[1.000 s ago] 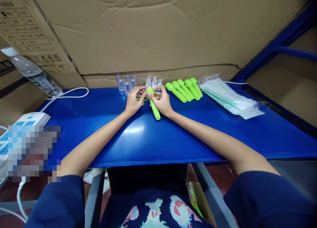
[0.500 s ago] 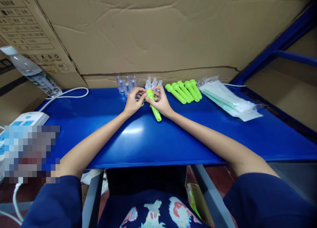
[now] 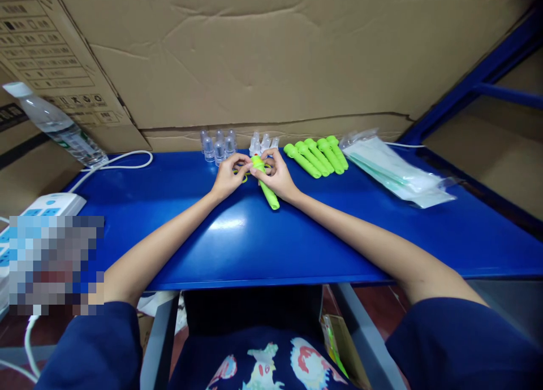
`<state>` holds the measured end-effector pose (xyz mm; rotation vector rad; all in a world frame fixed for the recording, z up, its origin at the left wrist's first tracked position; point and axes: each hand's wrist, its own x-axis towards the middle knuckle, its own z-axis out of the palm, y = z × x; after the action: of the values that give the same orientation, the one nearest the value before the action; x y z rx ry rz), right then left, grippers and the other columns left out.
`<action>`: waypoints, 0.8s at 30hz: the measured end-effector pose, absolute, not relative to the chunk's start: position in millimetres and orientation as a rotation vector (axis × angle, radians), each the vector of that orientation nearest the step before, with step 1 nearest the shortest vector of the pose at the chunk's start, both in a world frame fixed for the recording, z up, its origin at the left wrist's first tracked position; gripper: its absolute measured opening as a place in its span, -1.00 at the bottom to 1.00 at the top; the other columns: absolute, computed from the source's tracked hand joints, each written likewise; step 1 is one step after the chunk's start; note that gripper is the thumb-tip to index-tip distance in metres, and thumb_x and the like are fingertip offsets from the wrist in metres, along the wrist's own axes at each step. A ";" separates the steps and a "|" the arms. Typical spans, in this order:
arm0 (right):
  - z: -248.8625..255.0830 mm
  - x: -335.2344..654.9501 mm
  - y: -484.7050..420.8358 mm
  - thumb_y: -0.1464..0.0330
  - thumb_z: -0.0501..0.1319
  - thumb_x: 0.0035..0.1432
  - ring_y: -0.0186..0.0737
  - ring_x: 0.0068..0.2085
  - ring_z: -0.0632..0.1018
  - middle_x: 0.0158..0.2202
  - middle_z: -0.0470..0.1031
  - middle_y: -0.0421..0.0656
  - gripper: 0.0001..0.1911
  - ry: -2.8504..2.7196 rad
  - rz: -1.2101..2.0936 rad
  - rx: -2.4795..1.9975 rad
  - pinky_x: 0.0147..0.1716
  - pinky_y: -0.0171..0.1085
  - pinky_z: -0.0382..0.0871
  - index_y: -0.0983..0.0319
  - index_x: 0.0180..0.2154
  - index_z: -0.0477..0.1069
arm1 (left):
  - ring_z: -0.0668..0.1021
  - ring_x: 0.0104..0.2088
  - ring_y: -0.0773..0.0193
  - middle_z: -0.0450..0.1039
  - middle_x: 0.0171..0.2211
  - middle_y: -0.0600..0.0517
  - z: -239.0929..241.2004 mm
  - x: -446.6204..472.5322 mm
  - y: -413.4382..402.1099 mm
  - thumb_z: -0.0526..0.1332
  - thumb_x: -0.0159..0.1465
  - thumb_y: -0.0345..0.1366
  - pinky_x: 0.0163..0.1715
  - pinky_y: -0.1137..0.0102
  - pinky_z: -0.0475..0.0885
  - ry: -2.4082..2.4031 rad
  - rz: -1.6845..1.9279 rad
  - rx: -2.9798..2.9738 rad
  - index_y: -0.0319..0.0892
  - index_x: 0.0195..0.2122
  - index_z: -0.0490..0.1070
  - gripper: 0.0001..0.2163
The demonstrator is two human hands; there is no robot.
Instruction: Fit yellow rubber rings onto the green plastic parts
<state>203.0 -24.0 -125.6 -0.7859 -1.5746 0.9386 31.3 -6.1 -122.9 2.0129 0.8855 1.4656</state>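
Note:
My left hand (image 3: 229,176) and my right hand (image 3: 278,175) meet at the far middle of the blue table (image 3: 178,226). Both pinch the top end of a bright green tube (image 3: 267,187) that lies with its lower end toward me. A yellow ring-shaped piece (image 3: 242,175) shows under my left fingers. Just behind my hands stand several small clear caps (image 3: 218,144) and clear pointed tips (image 3: 263,143).
Several more green tubes (image 3: 316,155) lie in a row to the right, beside a pile of clear plastic bags (image 3: 396,172). A water bottle (image 3: 55,127), a white cable (image 3: 114,161) and a power strip (image 3: 46,204) sit at left. Cardboard (image 3: 271,56) walls the back.
Both hands and the green tube have shifted slightly toward me and right; my fingers keep working at its top end.

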 end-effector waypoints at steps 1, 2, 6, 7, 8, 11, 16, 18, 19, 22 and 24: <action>-125.6 203.1 -23.7 0.02 0.44 0.00 -0.35 -0.51 0.50 -0.30 0.44 -0.26 -0.40 -1.577 0.930 -0.785 -0.58 -0.30 0.48 0.09 -0.18 0.11 | 0.58 -0.28 0.28 0.57 -0.26 -0.04 -123.0 31.3 -6.3 0.29 0.30 -0.11 -0.30 0.43 0.48 0.882 1.464 2.023 -0.20 -0.26 0.47 -0.76; -125.7 203.3 -23.4 0.02 0.44 0.00 -0.34 -0.50 0.50 -0.31 0.44 -0.25 -0.41 -1.580 0.921 -0.784 -0.58 -0.30 0.49 0.09 -0.18 0.11 | 0.58 -0.28 0.28 0.57 -0.26 -0.05 -123.0 31.3 -6.5 0.28 0.30 -0.11 -0.30 0.43 0.48 0.881 1.464 2.032 -0.21 -0.26 0.47 -0.76; -127.1 204.1 -22.1 0.03 0.44 0.01 -0.31 -0.48 0.53 -0.30 0.46 -0.24 -0.42 -1.587 0.903 -0.773 -0.56 -0.28 0.51 0.09 -0.20 0.10 | 0.59 -0.26 0.28 0.57 -0.24 -0.06 -122.1 31.3 -8.0 0.27 0.31 -0.09 -0.27 0.43 0.49 0.873 1.463 2.051 -0.21 -0.26 0.49 -0.74; -127.8 204.1 -21.6 0.02 0.43 0.02 -0.31 -0.48 0.53 -0.29 0.47 -0.23 -0.42 -1.586 0.905 -0.771 -0.56 -0.27 0.50 0.09 -0.19 0.10 | 0.59 -0.26 0.28 0.57 -0.24 -0.06 -121.6 31.5 -8.5 0.26 0.32 -0.08 -0.26 0.43 0.49 0.865 1.463 2.053 -0.21 -0.26 0.49 -0.74; -128.7 204.1 -21.0 0.02 0.43 0.02 -0.30 -0.49 0.54 -0.28 0.48 -0.22 -0.42 -1.585 0.906 -0.771 -0.57 -0.27 0.50 0.09 -0.19 0.10 | 0.59 -0.26 0.28 0.57 -0.24 -0.06 -121.1 31.7 -9.0 0.25 0.33 -0.08 -0.26 0.42 0.49 0.856 1.464 2.054 -0.21 -0.26 0.48 -0.73; -131.1 203.4 -18.9 0.01 0.43 0.02 -0.29 -0.50 0.56 -0.23 0.51 -0.19 -0.39 -1.566 0.893 -0.789 -0.59 -0.26 0.49 0.08 -0.18 0.07 | 0.59 -0.25 0.28 0.55 -0.24 -0.06 -120.1 33.2 -10.6 0.24 0.35 -0.05 -0.25 0.43 0.50 0.838 1.483 2.053 -0.21 -0.26 0.46 -0.72; -129.6 203.0 -17.6 -0.05 0.40 0.02 -0.32 -0.55 0.55 -0.22 0.53 -0.21 -0.35 -1.488 0.968 -0.807 -0.64 -0.30 0.47 0.08 -0.15 0.03 | 0.60 -0.29 0.32 0.52 -0.28 0.00 -120.2 36.0 -13.1 0.24 0.35 -0.02 -0.28 0.44 0.48 0.815 1.446 2.005 -0.16 -0.21 0.37 -0.71; -127.2 203.4 -18.8 -0.08 0.37 0.05 -0.33 -0.56 0.55 -0.24 0.54 -0.24 -0.36 -1.476 1.035 -0.792 -0.66 -0.33 0.46 0.07 -0.14 0.03 | 0.61 -0.28 0.31 0.52 -0.27 0.00 -120.0 36.3 -14.1 0.27 0.34 -0.03 -0.27 0.44 0.48 0.820 1.421 2.010 -0.16 -0.18 0.35 -0.72; -125.9 203.6 -19.7 -0.09 0.35 0.07 -0.33 -0.57 0.55 -0.27 0.54 -0.26 -0.37 -1.479 1.065 -0.785 -0.67 -0.34 0.45 0.07 -0.13 0.03 | 0.61 -0.26 0.30 0.53 -0.26 0.00 -119.8 36.1 -14.5 0.29 0.32 -0.05 -0.26 0.44 0.47 0.829 1.420 2.022 -0.16 -0.18 0.35 -0.72; -122.5 203.7 -23.2 -0.10 0.29 0.13 -0.36 -0.62 0.51 -0.39 0.51 -0.33 -0.43 -1.512 1.101 -0.787 -0.72 -0.39 0.39 0.09 -0.11 0.07 | 0.61 -0.24 0.29 0.53 -0.25 0.00 -118.7 35.0 -14.8 0.32 0.30 -0.08 -0.27 0.43 0.45 0.866 1.453 2.059 -0.16 -0.18 0.37 -0.73; -121.1 203.3 -25.8 -0.10 0.25 0.17 -0.37 -0.65 0.48 -0.44 0.49 -0.34 -0.46 -1.540 1.098 -0.801 -0.76 -0.40 0.35 0.11 -0.09 0.11 | 0.61 -0.24 0.29 0.53 -0.26 0.01 -118.1 34.0 -14.0 0.33 0.29 -0.09 -0.29 0.44 0.42 0.889 1.482 2.061 -0.16 -0.20 0.38 -0.74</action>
<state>203.3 -25.8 -121.1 -0.8009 -1.5397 1.0978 34.0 -14.0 -118.1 2.0612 0.8886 1.4820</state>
